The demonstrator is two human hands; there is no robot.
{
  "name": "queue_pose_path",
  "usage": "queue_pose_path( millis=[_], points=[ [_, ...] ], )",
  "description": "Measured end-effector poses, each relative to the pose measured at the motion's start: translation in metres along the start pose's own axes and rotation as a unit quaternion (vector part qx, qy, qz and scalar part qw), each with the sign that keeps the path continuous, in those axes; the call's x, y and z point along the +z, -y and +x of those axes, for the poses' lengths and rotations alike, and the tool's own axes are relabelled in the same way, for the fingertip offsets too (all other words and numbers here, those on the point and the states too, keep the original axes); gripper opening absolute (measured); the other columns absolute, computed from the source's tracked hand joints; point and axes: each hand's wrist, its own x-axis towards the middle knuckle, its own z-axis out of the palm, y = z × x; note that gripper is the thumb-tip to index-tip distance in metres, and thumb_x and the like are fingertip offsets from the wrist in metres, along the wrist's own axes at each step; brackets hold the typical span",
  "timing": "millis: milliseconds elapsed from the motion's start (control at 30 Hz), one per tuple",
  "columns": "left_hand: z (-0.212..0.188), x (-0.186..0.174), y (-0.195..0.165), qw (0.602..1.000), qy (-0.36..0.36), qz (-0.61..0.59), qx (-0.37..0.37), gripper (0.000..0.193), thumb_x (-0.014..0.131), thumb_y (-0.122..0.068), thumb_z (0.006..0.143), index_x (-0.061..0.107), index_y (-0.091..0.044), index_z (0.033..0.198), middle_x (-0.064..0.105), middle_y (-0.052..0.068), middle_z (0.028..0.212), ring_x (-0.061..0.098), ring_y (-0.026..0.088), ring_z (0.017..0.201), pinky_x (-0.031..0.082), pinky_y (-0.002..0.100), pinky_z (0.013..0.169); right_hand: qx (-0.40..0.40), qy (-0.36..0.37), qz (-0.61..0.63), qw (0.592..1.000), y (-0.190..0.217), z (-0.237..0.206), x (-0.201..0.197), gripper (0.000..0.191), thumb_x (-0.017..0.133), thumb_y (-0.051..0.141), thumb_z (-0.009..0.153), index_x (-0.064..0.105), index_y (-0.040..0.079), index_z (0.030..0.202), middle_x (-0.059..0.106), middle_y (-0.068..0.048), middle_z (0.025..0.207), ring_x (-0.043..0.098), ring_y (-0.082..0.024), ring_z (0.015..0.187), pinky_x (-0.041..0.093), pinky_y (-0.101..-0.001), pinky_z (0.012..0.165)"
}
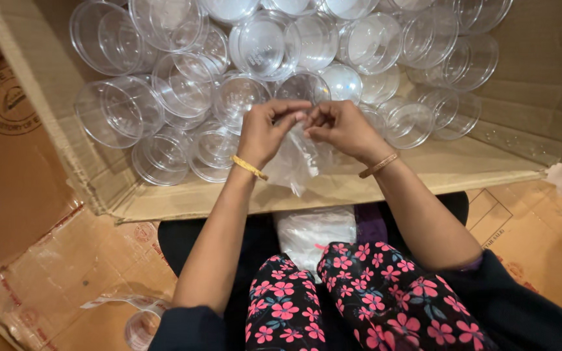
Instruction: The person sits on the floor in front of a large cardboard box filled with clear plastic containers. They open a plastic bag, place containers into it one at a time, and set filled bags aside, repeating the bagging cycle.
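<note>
Flattened brown cardboard (14, 195) floor covering

Packing floor: carton (66, 149) of clear cups (265, 45)

- The cups (164, 97) were clear.
- The box (521, 91) was brown.
- The bag (297, 162) was see-through.
- The bangles (248, 167) were gold.
- The trousers (359, 292) were black with pink flowers.

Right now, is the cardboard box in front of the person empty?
No, the cardboard box holds many clear plastic cups, lying in a heap behind the left hand and right hand.
</note>
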Motion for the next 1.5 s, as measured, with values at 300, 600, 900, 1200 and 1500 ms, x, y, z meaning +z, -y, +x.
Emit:
queue_pose_path(
  millis=[300,600,900,1200,1500],
  points=[
    [0.002,0.010,0.010,0.984,-0.031,-0.141,-0.101,0.027,0.076,-0.011,0.091,0.072,-0.001,0.115,0.078,0.004,0.104,0.072,0.009,0.093,0.059,0.027,0.084,-0.042,-0.133,-0.206,0.969,0.046,-0.017,0.006,0.016,0.077,0.014,0.090,0.076,0.005,0.102,0.078,-0.008,0.085,0.074,-0.012,0.074,0.056,-0.0297,0.068],
    [-0.011,0.011,0.016,0.929,0.062,-0.327,-0.161,0.021,0.073,-0.024,0.104,0.066,-0.005,0.097,0.057,-0.007,0.084,0.047,0.002,0.075,0.038,0.020,0.066,-0.043,-0.072,0.237,0.968,0.011,-0.013,-0.010,0.016,0.071,0.015,0.098,0.070,0.003,0.108,0.070,0.003,0.092,0.063,-0.004,0.082,0.053,-0.0213,0.075],
    [-0.010,-0.030,0.009,0.875,0.056,-0.459,-0.142,0.023,0.069,-0.032,0.102,0.064,-0.012,0.092,0.054,-0.007,0.078,0.047,0.003,0.069,0.035,0.021,0.060,-0.199,0.034,0.486,0.851,-0.015,-0.028,-0.028,0.038,0.062,0.039,0.102,0.062,0.008,0.080,0.061,-0.005,0.085,0.058,-0.022,0.097,0.051,-0.0412,0.104],
    [-0.057,-0.083,-0.069,0.941,0.316,-0.116,-0.038,0.015,0.071,-0.016,0.090,0.066,-0.005,0.082,0.063,-0.005,0.074,0.055,0.003,0.069,0.044,0.024,0.059,-0.228,0.122,0.325,0.910,0.025,-0.130,-0.037,0.051,0.059,0.047,0.102,0.052,0.012,0.066,0.054,-0.011,0.067,0.054,-0.024,0.067,0.045,-0.0386,0.072],
    [0.085,-0.077,0.003,0.942,-0.159,0.294,0.028,0.024,0.073,-0.023,0.097,0.065,-0.001,0.089,0.069,0.014,0.075,0.065,0.031,0.068,0.049,0.042,0.062,-0.104,-0.156,-0.014,0.982,0.021,0.082,-0.057,0.016,0.071,0.016,0.101,0.069,0.001,0.100,0.062,-0.004,0.080,0.054,-0.010,0.071,0.044,-0.0272,0.064]
  ],
)
